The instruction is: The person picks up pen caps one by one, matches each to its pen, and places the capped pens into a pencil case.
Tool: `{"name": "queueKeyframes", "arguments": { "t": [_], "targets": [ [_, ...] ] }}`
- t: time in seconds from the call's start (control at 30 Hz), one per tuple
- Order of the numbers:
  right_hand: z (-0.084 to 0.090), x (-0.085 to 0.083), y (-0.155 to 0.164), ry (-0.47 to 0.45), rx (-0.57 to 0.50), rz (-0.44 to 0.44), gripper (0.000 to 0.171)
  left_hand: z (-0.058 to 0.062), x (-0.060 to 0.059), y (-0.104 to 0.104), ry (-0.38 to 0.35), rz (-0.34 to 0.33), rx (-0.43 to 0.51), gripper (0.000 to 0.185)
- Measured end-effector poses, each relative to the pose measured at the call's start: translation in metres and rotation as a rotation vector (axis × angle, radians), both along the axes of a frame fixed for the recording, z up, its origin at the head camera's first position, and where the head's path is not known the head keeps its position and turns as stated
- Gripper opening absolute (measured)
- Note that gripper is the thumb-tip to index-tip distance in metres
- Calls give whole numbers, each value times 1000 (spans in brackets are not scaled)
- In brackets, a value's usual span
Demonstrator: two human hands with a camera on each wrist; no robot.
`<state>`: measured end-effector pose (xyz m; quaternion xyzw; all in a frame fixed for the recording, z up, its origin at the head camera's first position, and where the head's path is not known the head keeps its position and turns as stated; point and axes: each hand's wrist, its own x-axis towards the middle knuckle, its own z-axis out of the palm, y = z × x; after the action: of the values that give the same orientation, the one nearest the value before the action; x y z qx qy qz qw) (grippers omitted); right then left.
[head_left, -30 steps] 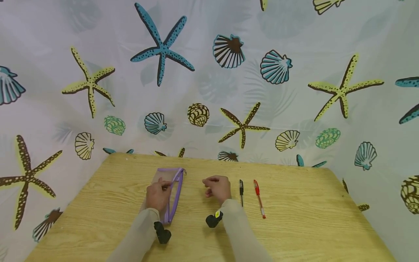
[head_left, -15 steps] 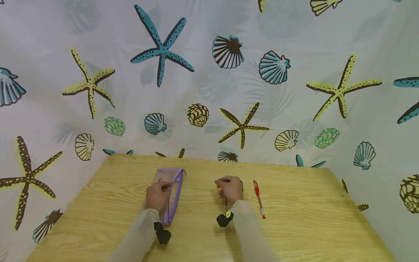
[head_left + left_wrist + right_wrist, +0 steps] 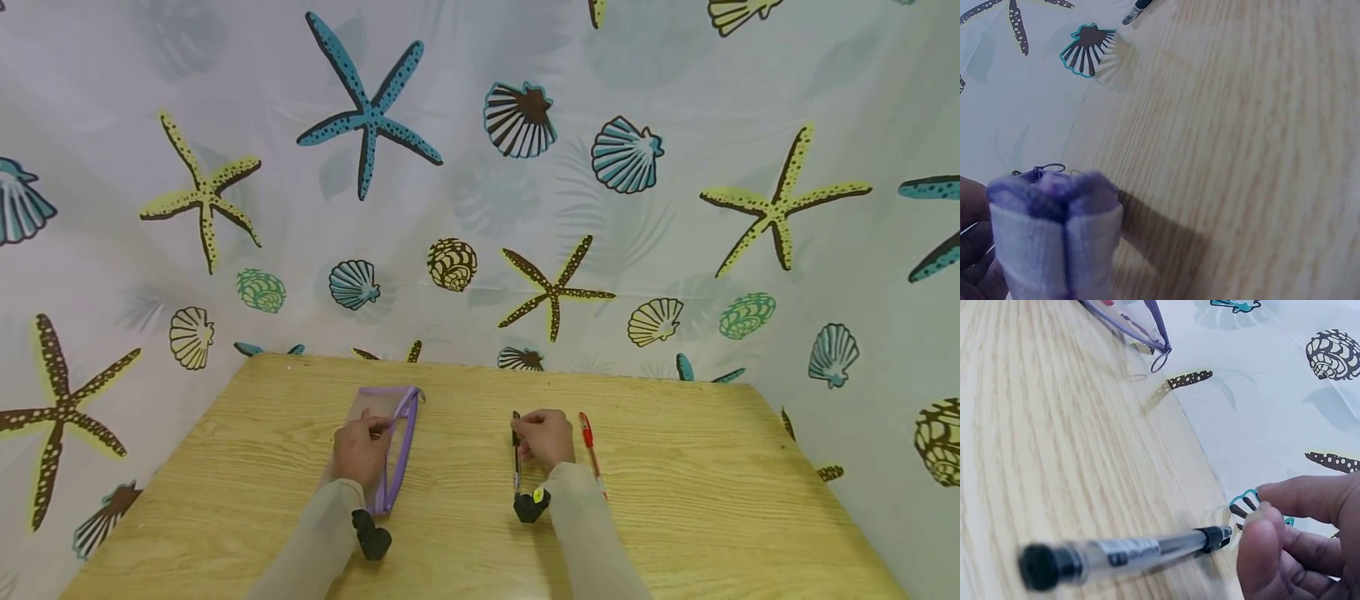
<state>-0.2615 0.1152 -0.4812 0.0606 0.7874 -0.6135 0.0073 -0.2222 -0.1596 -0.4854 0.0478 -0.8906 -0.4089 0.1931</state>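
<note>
My left hand [image 3: 360, 450] pinches the upper side of a translucent zip pouch [image 3: 407, 442] with purple trim, left of the table's middle. From the left wrist view, the pouch's edge [image 3: 1054, 240] stands close beside the fingers. A black pen [image 3: 516, 467] lies lengthwise on the table. My right hand [image 3: 547, 437] hovers over its right side, fingers loosely curled and thumb near the pen's capped end. The right wrist view has the pen [image 3: 1147, 550] beside the thumb, with no grip on it visible. Farther right, a red pen [image 3: 590, 446] is partly covered by the right sleeve.
The wooden table [image 3: 675, 483] extends on both sides of the arms. A patterned cloth [image 3: 465, 192] with starfish and shells hangs behind it and along its sides. Each wrist carries a small black camera [image 3: 371, 535].
My right hand has moved rightward, uncovering the black pen on the left and covering the place where another black pen was visible. The left hand and pouch have stayed put.
</note>
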Motion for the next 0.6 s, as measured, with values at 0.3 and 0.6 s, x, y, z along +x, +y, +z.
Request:
{"name": "queueKeyframes", "arguments": {
  "t": [0.3, 0.6],
  "targets": [
    [-5, -2, 8, -19, 110, 16, 11, 1, 1, 1, -23, 13, 18, 17],
    [-6, 0, 10, -44, 207, 67, 9, 1, 2, 2, -32, 7, 23, 18]
  ]
}}
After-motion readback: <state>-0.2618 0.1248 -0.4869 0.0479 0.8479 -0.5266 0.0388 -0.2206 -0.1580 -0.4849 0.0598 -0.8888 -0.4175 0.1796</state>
